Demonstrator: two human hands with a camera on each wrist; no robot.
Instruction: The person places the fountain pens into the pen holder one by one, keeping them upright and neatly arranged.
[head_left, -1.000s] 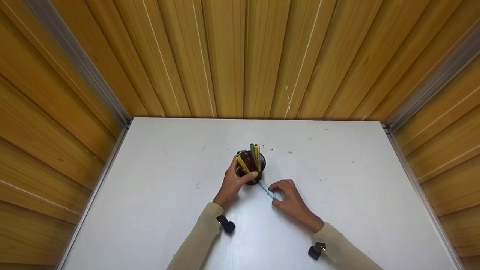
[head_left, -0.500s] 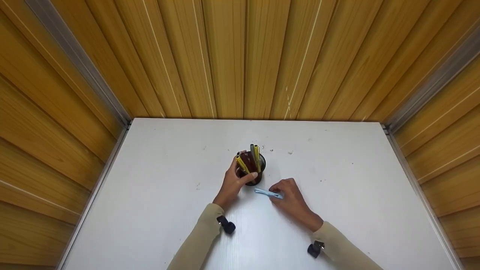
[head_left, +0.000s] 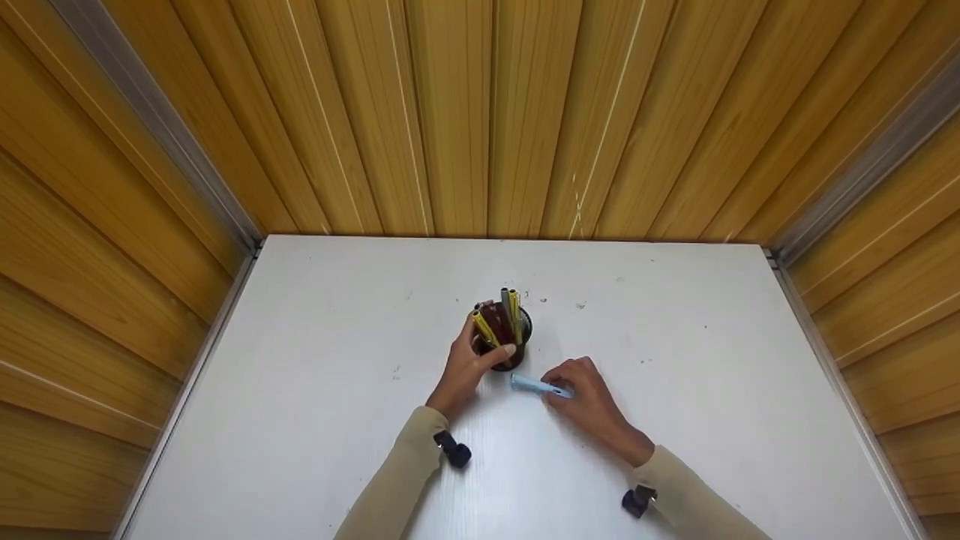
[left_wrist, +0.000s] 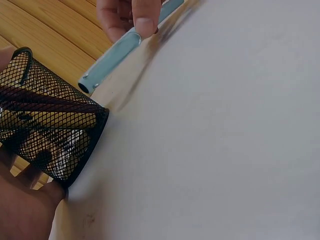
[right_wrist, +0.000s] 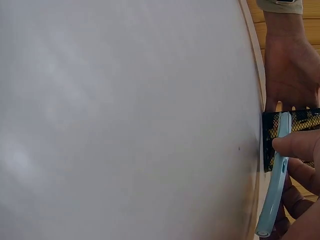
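A black mesh pen cup [head_left: 511, 339] [left_wrist: 47, 135] [right_wrist: 290, 137] stands mid-table with several yellow and dark red pens [head_left: 501, 319] in it. My left hand [head_left: 469, 364] grips its left side, thumb on the front. My right hand [head_left: 581, 397] pinches a light blue pen [head_left: 534, 385] [left_wrist: 125, 47] [right_wrist: 276, 180] just right of the cup and in front of it. The pen lies nearly level, one end pointing left toward the cup's base. Whether it touches the table I cannot tell.
The white table [head_left: 315, 390] sits in a corner of wooden slat walls [head_left: 480, 112] on three sides, with metal trim [head_left: 157, 124] at the corners. Small dark specks mark the tabletop behind the cup.
My right hand has turned the blue pen from a slant against the cup to nearly level and drawn it slightly right. The left hand and cup have not moved.
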